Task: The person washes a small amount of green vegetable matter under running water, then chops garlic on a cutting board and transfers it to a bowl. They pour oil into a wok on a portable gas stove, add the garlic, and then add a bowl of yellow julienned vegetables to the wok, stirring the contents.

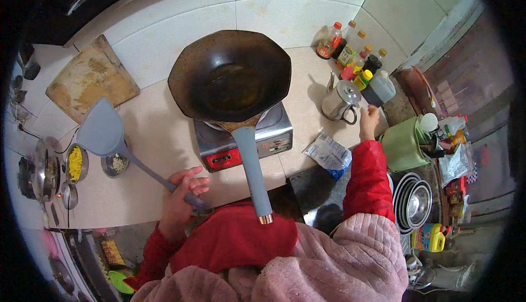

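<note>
My left hand (183, 195) holds a grey spatula (102, 131) by the lower part of its handle, fingers partly spread. Its broad blade is raised toward the left. A dark octagonal wok (193, 92) sits on an induction cooker (273, 135), its grey handle (251, 170) pointing at me. A little oil-like liquid (234, 86) shines in its bottom. On the right, my right hand (369, 121) is beside a stainless steel oil pot (335, 105), just right of its loop handle. Its fingers are curled, and whether they grip anything is hidden.
Seasoning bottles (347, 53) crowd the right back corner. A printed plastic packet (328, 154) lies near my right forearm, by a green bin (402, 144) and nested steel bowls (413, 203). At left are a cutting board (94, 78), a bowl of yellow shreds (76, 164) and a bowl of chopped pieces (116, 165).
</note>
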The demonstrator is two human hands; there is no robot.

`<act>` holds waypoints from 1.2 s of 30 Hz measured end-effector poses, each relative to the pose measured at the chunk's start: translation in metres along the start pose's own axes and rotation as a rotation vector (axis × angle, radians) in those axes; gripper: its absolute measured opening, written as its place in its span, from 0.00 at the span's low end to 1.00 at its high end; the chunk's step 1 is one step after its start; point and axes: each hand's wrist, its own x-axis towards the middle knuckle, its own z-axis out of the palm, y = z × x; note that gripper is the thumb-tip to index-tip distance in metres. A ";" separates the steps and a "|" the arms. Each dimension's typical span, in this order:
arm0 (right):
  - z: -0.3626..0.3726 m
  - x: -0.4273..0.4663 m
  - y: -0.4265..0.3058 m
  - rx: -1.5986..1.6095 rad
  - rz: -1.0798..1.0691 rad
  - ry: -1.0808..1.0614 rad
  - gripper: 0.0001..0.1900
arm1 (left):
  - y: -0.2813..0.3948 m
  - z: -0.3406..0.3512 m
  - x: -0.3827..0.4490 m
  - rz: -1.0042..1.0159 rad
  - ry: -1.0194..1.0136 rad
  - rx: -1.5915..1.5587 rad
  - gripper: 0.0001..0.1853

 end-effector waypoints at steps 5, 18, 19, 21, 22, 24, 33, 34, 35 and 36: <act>0.004 0.023 -0.089 -0.245 -0.473 -0.159 0.15 | 0.002 -0.013 -0.004 0.026 -0.018 -0.021 0.12; -0.009 -0.001 -0.029 0.333 -0.081 0.082 0.08 | 0.008 -0.035 -0.010 0.078 -0.034 0.066 0.12; -0.018 -0.013 -0.012 0.373 -0.051 0.084 0.08 | 0.006 -0.038 -0.008 0.071 -0.042 0.060 0.12; -0.031 -0.054 -0.017 0.477 0.220 0.021 0.10 | 0.003 -0.040 -0.007 0.066 -0.035 0.040 0.12; -0.039 -0.071 -0.034 0.630 0.415 0.070 0.12 | 0.005 -0.038 -0.007 0.062 -0.030 0.031 0.12; -0.059 -0.081 -0.019 0.518 0.310 0.342 0.15 | 0.005 -0.029 0.001 0.053 -0.071 0.022 0.12; -0.074 -0.050 -0.146 -0.255 -0.640 -0.031 0.09 | -0.006 -0.012 0.010 0.025 -0.174 0.021 0.12; -0.067 -0.045 -0.148 -0.404 -0.634 -0.119 0.06 | -0.006 -0.010 0.010 0.033 -0.177 0.035 0.12; -0.057 -0.037 -0.139 -0.532 -0.671 -0.151 0.05 | -0.006 -0.008 0.008 0.042 -0.179 0.048 0.12; -0.045 -0.029 -0.131 -0.632 -0.674 -0.205 0.05 | -0.003 -0.007 0.005 0.059 -0.170 0.064 0.12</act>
